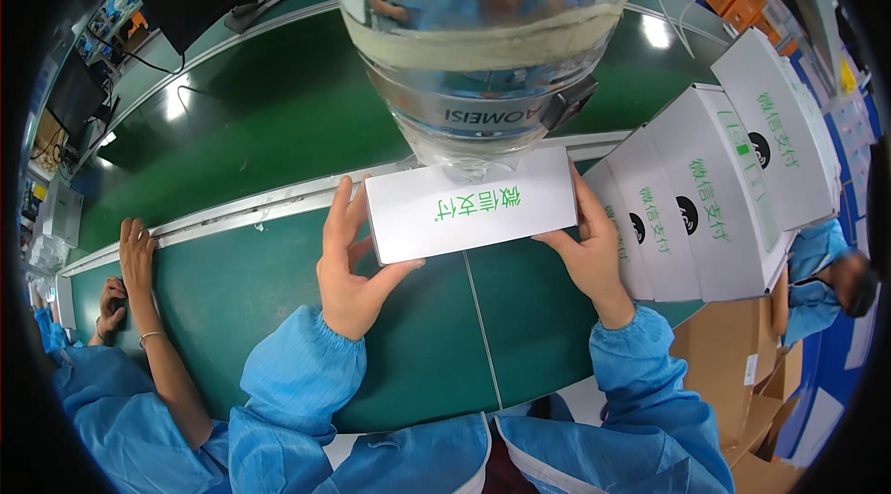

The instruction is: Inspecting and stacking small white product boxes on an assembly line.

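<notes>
A long white box (473, 232) with green printed characters, upside down to me, is held between my two hands over the green worktop. My left hand (355, 267) grips its left end, fingers along the far side and thumb at the near edge. At the right end my right hand (592, 257) holds it the same way, thumb on the near corner. Directly behind the box hangs a large clear rounded vessel (483, 49) with a grey band and a dark clasp; its narrow lower end overlaps the box's far edge in view. Whether they touch I cannot tell.
Larger white boxes (715, 188) with green print and black round marks stand at the right. Below them is an open brown carton (724, 346). A co-worker's hands (137, 262) rest on the green worktop (232, 327) at left. A metal rail (251, 211) crosses behind.
</notes>
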A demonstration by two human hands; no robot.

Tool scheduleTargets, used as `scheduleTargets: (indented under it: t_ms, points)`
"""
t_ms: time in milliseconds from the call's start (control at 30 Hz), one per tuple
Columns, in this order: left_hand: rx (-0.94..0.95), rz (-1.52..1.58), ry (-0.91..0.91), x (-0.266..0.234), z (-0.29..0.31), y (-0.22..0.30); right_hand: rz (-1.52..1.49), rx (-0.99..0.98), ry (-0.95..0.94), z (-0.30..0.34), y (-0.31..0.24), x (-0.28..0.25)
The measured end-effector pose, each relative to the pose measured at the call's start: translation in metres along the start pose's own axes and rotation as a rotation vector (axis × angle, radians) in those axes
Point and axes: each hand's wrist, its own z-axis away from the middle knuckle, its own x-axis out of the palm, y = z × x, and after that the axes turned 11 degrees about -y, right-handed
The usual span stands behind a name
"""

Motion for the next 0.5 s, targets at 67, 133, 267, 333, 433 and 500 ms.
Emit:
scheduleTargets:
  t_ms: [67, 133, 267, 333, 433, 500]
  points:
    - [-0.027, 0.004, 0.002, 0.0, -0.001, 0.001, -0.028, 0.021, 0.006, 0.0, -0.003, 0.003]
    - [-0.04, -0.052, -0.013, 0.001, 0.002, 0.007, -0.05, 0.052, 0.009, 0.004, -0.006, 0.006]
    - [0.044, -0.255, -0.084, 0.0, 0.026, 0.043, -0.116, 0.173, 0.008, 0.047, -0.011, 0.006]
    - [0.223, -0.493, -0.15, -0.004, 0.039, 0.045, -0.114, 0.251, -0.002, 0.077, -0.014, 0.006]
    - [0.864, -0.566, -0.249, 0.015, 0.062, 0.029, 0.06, 0.292, 0.011, 0.101, -0.006, 0.017]
    - [0.934, -0.483, -0.558, 0.031, 0.064, 0.045, -0.049, 0.321, 0.007, 0.088, -0.007, 0.04]
